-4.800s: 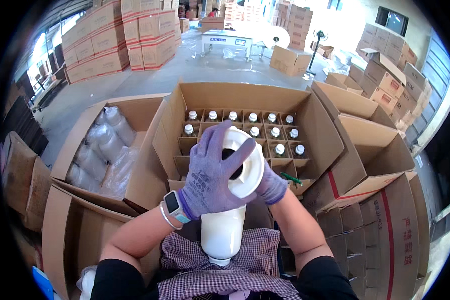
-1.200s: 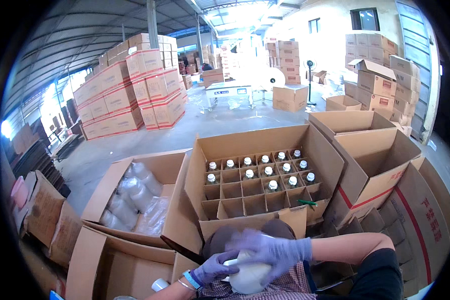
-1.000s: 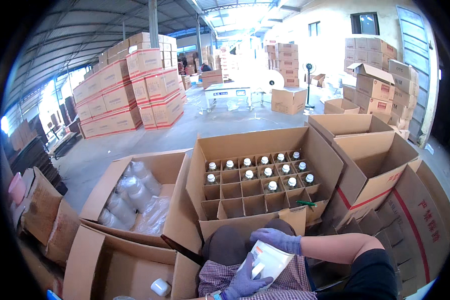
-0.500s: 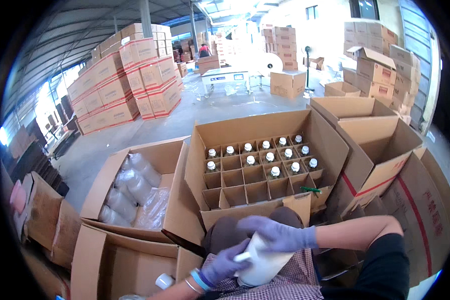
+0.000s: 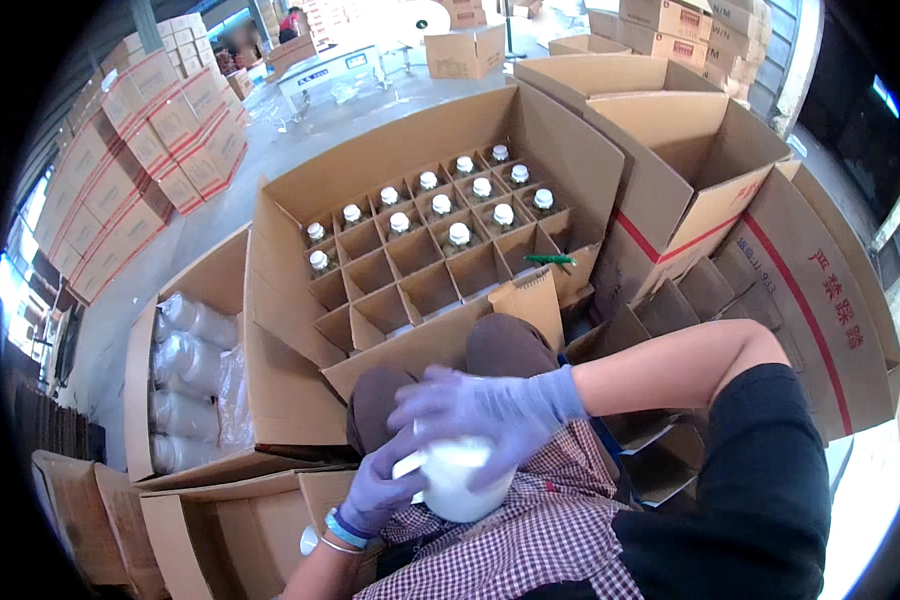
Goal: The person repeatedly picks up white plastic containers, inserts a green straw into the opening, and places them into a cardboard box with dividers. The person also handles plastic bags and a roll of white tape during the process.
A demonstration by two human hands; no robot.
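Over my lap is a smooth white round container [image 5: 462, 488] with a pale part sticking out at its left side; I cannot make out its exact kind. My left hand [image 5: 382, 488], in a purple glove, grips it at that part. My right hand [image 5: 480, 412], gloved alike and slightly blurred, is spread across the top with its fingers curled around it. Just beyond my knees stands an open carton [image 5: 305, 185] with cardboard dividers. White-capped clear bottles [image 5: 458, 238] fill several of its far cells, while the cells nearest me hold none.
Left of the divided carton, another box [image 5: 135, 400] holds plastic-wrapped clear bottles [image 5: 185, 365]. A lower box [image 5: 240, 530] sits nearer, with a white item [image 5: 308, 541] at its edge. A green pen-like object [image 5: 550, 260] lies on the dividers. Open cartons [image 5: 710, 150] crowd the right side.
The view has tilted down and turned, so the cartons appear higher and rotated. The white container has turned in my hands; its rounded end now faces me, and my right hand covers its top.
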